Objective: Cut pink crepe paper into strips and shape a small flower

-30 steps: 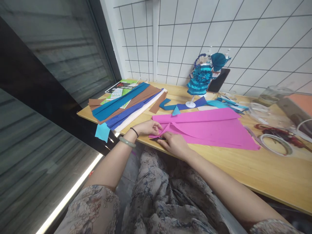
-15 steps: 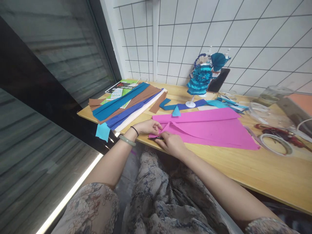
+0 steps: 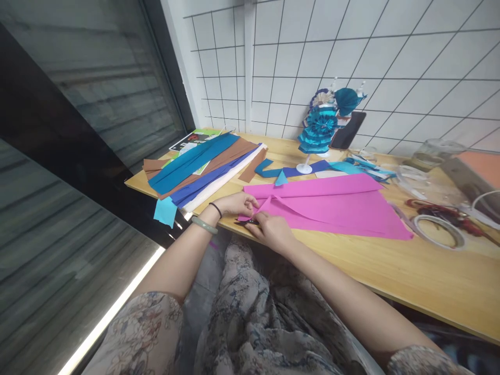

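Note:
Pink crepe paper [image 3: 332,211] lies on the wooden table in front of me, folded over along its far edge. At its left end, a loose flap rises in a small peak. My left hand [image 3: 239,203] pinches the paper there, fingers curled in. Close beside it, my right hand [image 3: 273,230] is closed around small dark scissors [image 3: 242,222]. Their pointed tips stick out leftward at the paper's near corner, by the table's front edge. The handles are mostly hidden under my fingers.
Teal, brown, blue and white paper strips [image 3: 195,166] lie on the left. Behind the pink paper stands a blue paper decoration [image 3: 320,127] on a white base, near a phone [image 3: 349,131]. A tape roll [image 3: 439,232] and a clear jar [image 3: 433,153] are on the right.
The scissors' dark tips now show farther out to the left of my right hand. Both hands and the pink paper stay almost where they were.

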Demonstrator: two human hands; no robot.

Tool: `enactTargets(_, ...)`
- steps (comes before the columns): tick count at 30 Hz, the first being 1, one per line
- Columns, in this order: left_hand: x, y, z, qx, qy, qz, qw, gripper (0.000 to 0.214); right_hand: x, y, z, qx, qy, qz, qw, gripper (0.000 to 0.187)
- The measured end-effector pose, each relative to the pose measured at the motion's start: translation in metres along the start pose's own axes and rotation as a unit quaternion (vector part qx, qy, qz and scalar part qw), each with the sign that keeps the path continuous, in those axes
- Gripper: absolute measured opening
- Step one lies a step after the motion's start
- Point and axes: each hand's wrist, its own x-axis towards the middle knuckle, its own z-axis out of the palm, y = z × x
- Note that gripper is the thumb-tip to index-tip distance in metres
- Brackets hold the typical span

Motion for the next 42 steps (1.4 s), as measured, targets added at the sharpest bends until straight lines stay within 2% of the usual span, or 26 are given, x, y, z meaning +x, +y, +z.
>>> enactTargets(10, 0.0, -0.001, 0.0, 0.022, -0.007, 0.006, 1.0, 0.034, 0.003, -0.007, 0.001, 0.003, -0.013, 0.016, 1.0, 0.038)
enactTargets(13, 0.001, -0.005, -0.001, 0.006, -0.015, 0.017, 1.0, 0.036, -0.01, -0.013, -0.006, 0.029, -0.011, -0.021, 0.999, 0.038)
enactTargets(16, 0.001, -0.011, -0.001, 0.001, -0.005, 0.019, 1.0, 0.039, -0.034, -0.01, -0.018, 0.084, -0.019, -0.1, 0.991, 0.036)
enactTargets(17, 0.0, -0.012, 0.0, 0.008, 0.002, 0.02, 1.0, 0.04, -0.044, -0.005, -0.023, 0.097, -0.015, -0.114, 0.989, 0.035)
enactTargets(19, -0.002, -0.013, 0.0, 0.024, 0.017, 0.023, 0.999, 0.041, -0.066, 0.016, -0.034, 0.113, 0.008, -0.098, 0.989, 0.033)
enactTargets(21, -0.006, -0.011, 0.0, 0.042, 0.021, 0.021, 0.999, 0.041, -0.09, 0.049, -0.045, 0.108, 0.034, -0.022, 0.993, 0.031)
enactTargets(24, -0.011, -0.005, 0.0, 0.054, 0.022, 0.015, 0.998, 0.038, -0.13, 0.111, -0.062, 0.053, 0.084, 0.139, 0.985, 0.035)
enactTargets(27, -0.015, 0.001, 0.002, 0.065, 0.041, 0.011, 0.997, 0.035, -0.175, 0.173, -0.074, -0.044, 0.093, 0.302, 0.948, 0.044)
enactTargets(30, -0.017, 0.003, 0.005, 0.062, 0.06, -0.001, 0.996, 0.036, -0.217, 0.221, -0.075, -0.136, 0.073, 0.404, 0.902, 0.047)
enactTargets(32, -0.019, 0.003, 0.006, 0.053, 0.07, -0.007, 0.996, 0.038, -0.238, 0.241, -0.071, -0.17, 0.069, 0.444, 0.877, 0.047)
enactTargets(36, -0.024, 0.003, 0.006, 0.054, 0.095, -0.01, 0.994, 0.042, -0.256, 0.251, -0.066, -0.228, 0.075, 0.424, 0.873, 0.044)
enactTargets(39, -0.03, 0.009, 0.008, 0.064, 0.114, -0.01, 0.991, 0.043, -0.245, 0.24, -0.07, -0.28, 0.107, 0.383, 0.873, 0.043)
enactTargets(40, -0.032, 0.011, 0.008, 0.064, 0.122, -0.01, 0.99, 0.043, -0.237, 0.234, -0.071, -0.275, 0.124, 0.355, 0.885, 0.041)
enactTargets(42, -0.035, 0.013, 0.009, 0.063, 0.142, -0.007, 0.988, 0.044, -0.213, 0.221, -0.073, -0.219, 0.144, 0.27, 0.927, 0.038)
